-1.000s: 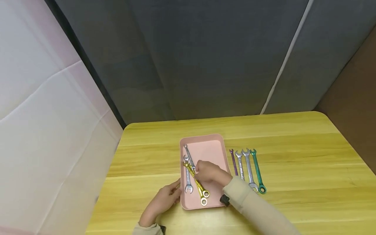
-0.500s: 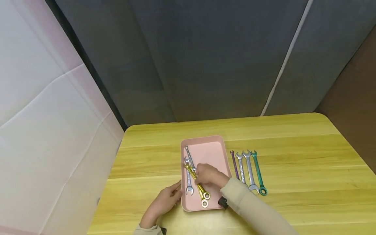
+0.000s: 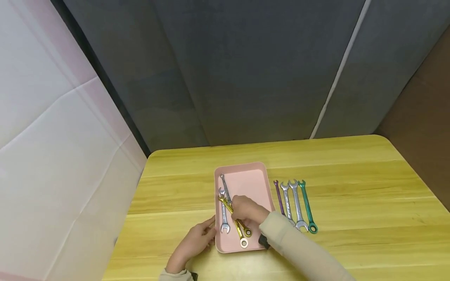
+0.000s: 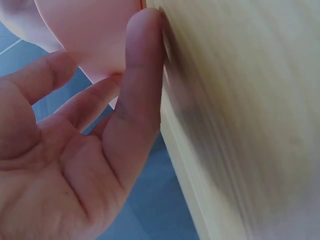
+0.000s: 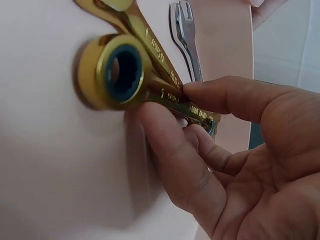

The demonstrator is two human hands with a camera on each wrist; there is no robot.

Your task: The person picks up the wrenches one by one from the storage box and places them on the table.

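A pink tray (image 3: 251,181) lies on the yellow wooden table (image 3: 351,175). In it are two gold wrenches (image 3: 242,234) and two silver wrenches (image 3: 224,216), crossing each other. My right hand (image 3: 244,210) reaches into the tray. Its thumb and fingers (image 5: 165,130) pinch the shaft of one gold wrench (image 5: 125,67) just behind its ring end. The second gold wrench (image 5: 132,17) lies against it, and a silver wrench (image 5: 189,37) is beyond. My left hand (image 3: 195,240) rests on the table, its straight fingers (image 4: 142,60) touching the tray's left wall (image 4: 95,30).
Right of the tray, a purple wrench (image 3: 279,197), two silver wrenches (image 3: 291,203) and a green wrench (image 3: 307,208) lie side by side on the table. Grey panels stand behind the table, a white sheet at left.
My right hand has edged slightly left over the gold wrenches. My left hand stays at the tray's left edge.
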